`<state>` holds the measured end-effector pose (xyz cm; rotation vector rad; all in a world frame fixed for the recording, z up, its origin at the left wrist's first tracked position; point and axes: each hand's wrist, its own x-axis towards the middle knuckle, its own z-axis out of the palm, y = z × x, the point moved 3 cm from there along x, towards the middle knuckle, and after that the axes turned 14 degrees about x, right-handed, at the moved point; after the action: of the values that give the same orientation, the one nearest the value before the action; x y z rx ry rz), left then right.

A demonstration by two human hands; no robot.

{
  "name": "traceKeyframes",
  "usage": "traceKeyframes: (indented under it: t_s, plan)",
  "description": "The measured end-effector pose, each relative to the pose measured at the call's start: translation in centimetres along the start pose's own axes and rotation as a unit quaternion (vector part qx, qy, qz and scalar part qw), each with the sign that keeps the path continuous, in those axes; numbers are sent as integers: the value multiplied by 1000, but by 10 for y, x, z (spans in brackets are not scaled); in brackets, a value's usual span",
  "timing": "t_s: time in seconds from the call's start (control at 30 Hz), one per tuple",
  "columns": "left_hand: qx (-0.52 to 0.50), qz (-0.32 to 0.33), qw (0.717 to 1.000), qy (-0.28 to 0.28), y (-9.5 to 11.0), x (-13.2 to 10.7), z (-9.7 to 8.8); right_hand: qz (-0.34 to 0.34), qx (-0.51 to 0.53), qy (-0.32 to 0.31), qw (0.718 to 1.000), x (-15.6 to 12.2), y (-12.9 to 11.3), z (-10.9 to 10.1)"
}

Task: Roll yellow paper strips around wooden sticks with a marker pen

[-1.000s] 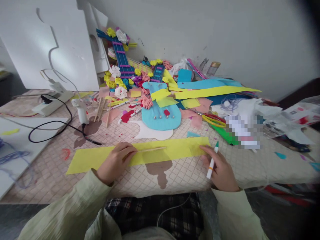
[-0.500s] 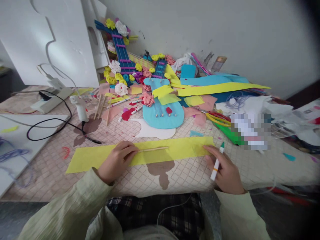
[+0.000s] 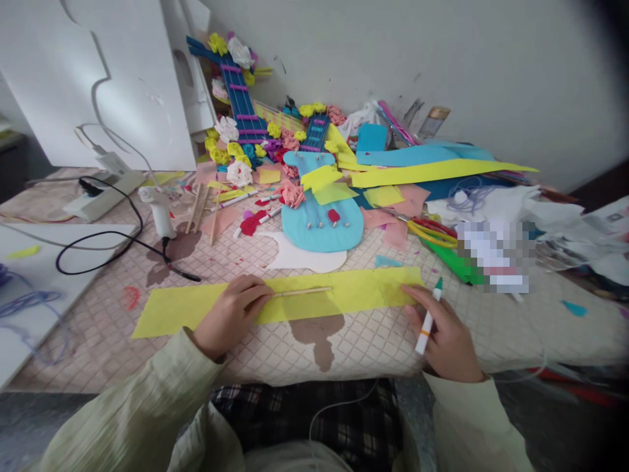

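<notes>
A long yellow paper strip (image 3: pixel 181 305) lies across the front of the table. My left hand (image 3: pixel 233 314) rests on its left half, thumb and fingers pinching the end of a thin wooden stick (image 3: pixel 304 291) that lies along the strip. My right hand (image 3: pixel 447 337) holds a white marker (image 3: pixel 426 324) between its fingers, the green tip pointing up and away. Its index fingertip touches the strip's right end. Beyond the strip sits a light-blue guitar-shaped cutout (image 3: pixel 322 229) with beads and strings, partly covered by yellow paper pieces (image 3: pixel 334 192).
A white glue gun (image 3: pixel 160 213) stands at left, its black cord looping near a power strip (image 3: pixel 103 196). Several wooden sticks (image 3: pixel 215 216) lie beside it. Yellow-handled scissors (image 3: pixel 427 231) lie at right. Decorated blue guitar necks (image 3: pixel 240 98) lean at the back.
The view has shifted very slightly. Both hands, the stick and the marker keep their places on or over the yellow strip.
</notes>
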<state>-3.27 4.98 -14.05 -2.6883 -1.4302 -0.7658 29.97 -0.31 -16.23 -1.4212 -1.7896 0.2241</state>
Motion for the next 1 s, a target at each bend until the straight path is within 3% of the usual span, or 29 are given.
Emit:
traceKeyframes:
  t_s: [0.57, 0.73, 0.87, 1.0]
  plan:
    - [6, 3, 1000, 0, 2, 1, 1, 2, 7, 5, 1000, -1, 1, 0]
    - [13, 9, 1000, 10, 2, -2, 2, 3, 40, 85, 996, -2, -16, -4]
    - [29, 15, 999, 15, 6, -2, 2, 21, 199, 229, 953, 9, -44, -4]
    - [42, 8, 999, 16, 8, -3, 2, 59, 402, 174, 897, 40, -75, 13]
